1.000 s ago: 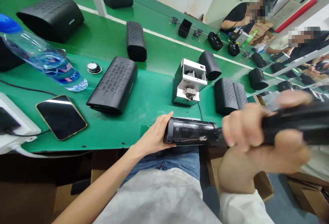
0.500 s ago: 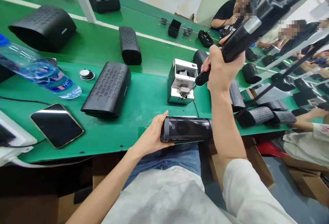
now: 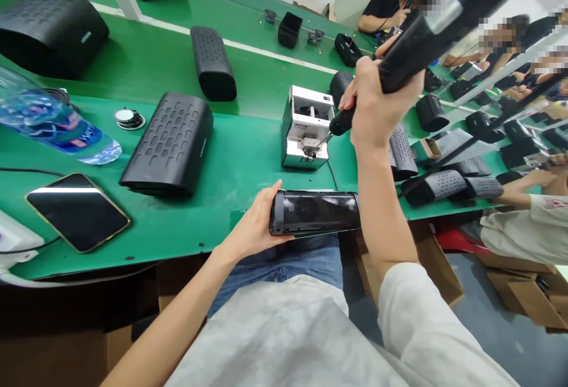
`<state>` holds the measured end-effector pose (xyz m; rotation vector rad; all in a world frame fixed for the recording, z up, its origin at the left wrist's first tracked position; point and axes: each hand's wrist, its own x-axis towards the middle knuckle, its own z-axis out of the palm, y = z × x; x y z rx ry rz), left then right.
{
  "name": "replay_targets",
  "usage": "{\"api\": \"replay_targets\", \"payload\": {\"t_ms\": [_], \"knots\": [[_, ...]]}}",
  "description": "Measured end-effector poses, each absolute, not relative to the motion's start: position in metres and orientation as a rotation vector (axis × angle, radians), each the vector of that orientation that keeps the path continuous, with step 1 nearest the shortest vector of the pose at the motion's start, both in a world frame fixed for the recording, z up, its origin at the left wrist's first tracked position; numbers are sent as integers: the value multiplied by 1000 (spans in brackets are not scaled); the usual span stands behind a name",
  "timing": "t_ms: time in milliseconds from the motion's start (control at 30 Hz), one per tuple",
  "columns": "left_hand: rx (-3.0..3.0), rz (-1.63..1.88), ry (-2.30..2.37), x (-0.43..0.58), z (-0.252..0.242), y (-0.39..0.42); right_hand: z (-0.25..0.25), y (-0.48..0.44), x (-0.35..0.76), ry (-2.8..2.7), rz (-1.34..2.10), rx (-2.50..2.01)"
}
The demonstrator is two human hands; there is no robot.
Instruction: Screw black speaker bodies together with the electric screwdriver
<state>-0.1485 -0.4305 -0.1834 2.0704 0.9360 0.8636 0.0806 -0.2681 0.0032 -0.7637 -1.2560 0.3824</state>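
Note:
My left hand (image 3: pixel 254 222) grips the left end of a black speaker (image 3: pixel 315 212), which lies on its side at the bench's near edge with its mesh face up. My right hand (image 3: pixel 385 100) is wrapped round a black electric screwdriver (image 3: pixel 421 41), held slanted above the bench. The tip of its bit meets the front of a small white-and-black screw feeder (image 3: pixel 309 119). Whether a screw sits on the bit is too small to tell. My right forearm covers the right end of the speaker.
Black speaker housings (image 3: pixel 171 141) stand left and further back. A water bottle (image 3: pixel 53 118) and a phone (image 3: pixel 78 210) lie on the left of the green bench (image 3: pixel 248 138). Co-workers sit along the right, one in a black shirt (image 3: pixel 381 5). Cardboard boxes (image 3: pixel 523 292) are below.
The whole view has shifted slightly, so things sit a little further left and higher. The screwdriver bit stays at the screw feeder, and my left hand keeps hold of the speaker.

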Motion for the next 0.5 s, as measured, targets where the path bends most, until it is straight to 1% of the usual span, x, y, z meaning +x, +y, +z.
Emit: {"api": "replay_targets", "payload": {"t_ms": [133,300,500], "knots": [[2075,859,941,-148,-183,-431,-1,-250,88,-1314,608,-860],[2089,874,930,-148,-184,-430,7,-261,87,-1269,505,-826],[2106,906,908,-149,-186,-429,33,-336,77,-1233,472,-845]]}}
